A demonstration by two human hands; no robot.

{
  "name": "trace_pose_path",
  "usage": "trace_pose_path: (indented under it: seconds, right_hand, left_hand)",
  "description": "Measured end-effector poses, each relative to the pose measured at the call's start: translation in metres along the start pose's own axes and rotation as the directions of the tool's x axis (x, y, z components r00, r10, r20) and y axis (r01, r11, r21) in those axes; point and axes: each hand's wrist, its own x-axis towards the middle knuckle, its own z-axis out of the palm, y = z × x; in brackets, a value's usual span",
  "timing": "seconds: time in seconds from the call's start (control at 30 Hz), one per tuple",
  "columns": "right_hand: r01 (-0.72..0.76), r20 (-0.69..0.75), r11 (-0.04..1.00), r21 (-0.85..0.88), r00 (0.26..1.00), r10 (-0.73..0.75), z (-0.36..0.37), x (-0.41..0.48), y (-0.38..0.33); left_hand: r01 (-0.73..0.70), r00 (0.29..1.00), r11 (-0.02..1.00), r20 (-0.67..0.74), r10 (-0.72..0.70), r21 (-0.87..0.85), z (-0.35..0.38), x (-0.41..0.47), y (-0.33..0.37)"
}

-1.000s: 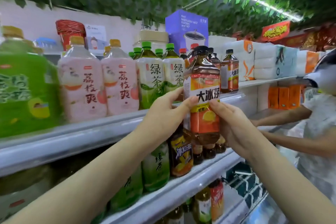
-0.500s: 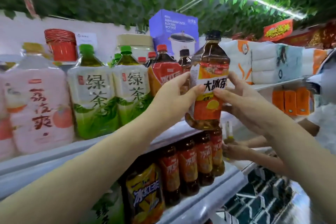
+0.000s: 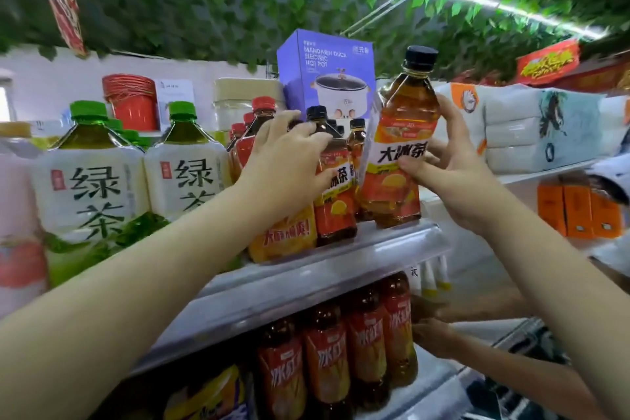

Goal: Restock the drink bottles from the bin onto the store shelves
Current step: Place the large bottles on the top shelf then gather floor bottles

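The iced tea bottle (image 3: 397, 133), amber with a black cap and an orange-and-white label, stands at the right end of the upper shelf (image 3: 344, 262). It leans toward 1 o'clock, its base at the shelf's front edge; whether it rests fully there cannot be told. The right hand (image 3: 453, 167) grips it from 3 o'clock, thumb across the label and fingers wrapped round the back.

Just at its 9 o'clock stands a neighbouring bottle (image 3: 335, 194) of the same kind. The left hand (image 3: 289, 153) holds this one, fingers curled over its shoulder and thumb pressed on the label.

Farther toward 9 o'clock are two green tea bottles (image 3: 92, 177) with green caps. At 11 o'clock, behind the row, sits a purple hot pot box (image 3: 324, 72). At 3 o'clock lie white tissue packs (image 3: 531, 133). At 6 o'clock, on the shelf below, stands a row of red-labelled bottles (image 3: 344, 351), and another person's hand (image 3: 433, 334) reaches in beside them.
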Motion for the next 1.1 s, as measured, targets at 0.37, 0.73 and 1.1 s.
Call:
trace_pose_path:
  seconds: [0.37,0.73,1.1]
  right_hand:
    - [0.103,0.146,0.979,-0.175,0.986,-0.078,-0.003,-0.003,0.022]
    - [0.085,0.196,0.908,-0.41,0.981,-0.003,-0.012,0.013,0.027]
    - [0.093,0.191,0.658,-0.748,0.978,0.08,-0.016,0.039,0.023]
  left_hand:
    - [-0.057,0.991,0.984,-0.108,0.076,0.168,0.013,-0.005,-0.001]
    - [-0.087,0.974,0.959,-0.181,0.14,0.271,0.022,-0.004,-0.005]
    - [-0.074,0.973,0.956,-0.187,0.131,0.284,0.022,-0.004,-0.001]
